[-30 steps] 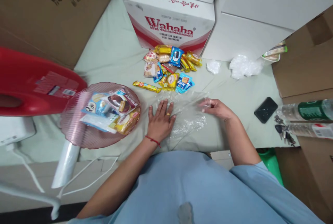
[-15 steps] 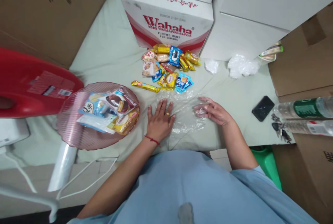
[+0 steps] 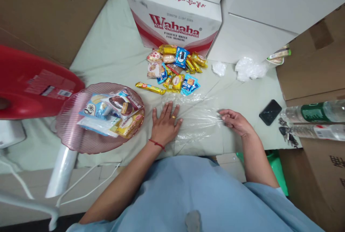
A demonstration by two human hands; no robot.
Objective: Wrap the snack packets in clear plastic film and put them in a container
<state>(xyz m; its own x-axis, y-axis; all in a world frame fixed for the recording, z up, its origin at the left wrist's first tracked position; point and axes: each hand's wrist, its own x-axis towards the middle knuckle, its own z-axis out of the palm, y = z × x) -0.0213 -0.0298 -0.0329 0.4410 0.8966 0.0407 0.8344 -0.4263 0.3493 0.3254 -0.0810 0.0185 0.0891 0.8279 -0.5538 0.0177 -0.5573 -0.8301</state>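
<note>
A clear plastic bag [image 3: 201, 117] lies spread on the pale green cloth in front of me. My left hand [image 3: 165, 126] rests flat on its left edge with fingers stretched out. At the bag's right edge my right hand [image 3: 234, 121] has its fingers curled and pinching the plastic, pulling it taut. A pile of small snack packets [image 3: 175, 68] lies just beyond the bag, with one long yellow bar [image 3: 151, 88] apart on the left. A pink round plate [image 3: 81, 135] to the left of my left hand holds several more snack packets [image 3: 113, 111].
A Wahaha water carton [image 3: 175, 19] and white boxes stand at the back, brown cartons on both sides. A red plastic stool [image 3: 27, 84] is at left. A black phone [image 3: 270, 112], keys [image 3: 286, 135] and two bottles [image 3: 315, 120] lie at right. Crumpled plastic [image 3: 248, 68] sits near the white boxes.
My right hand has slid to the right along the bag and drawn it out flatter and wider. My left hand has stayed flat on the bag's left edge.
</note>
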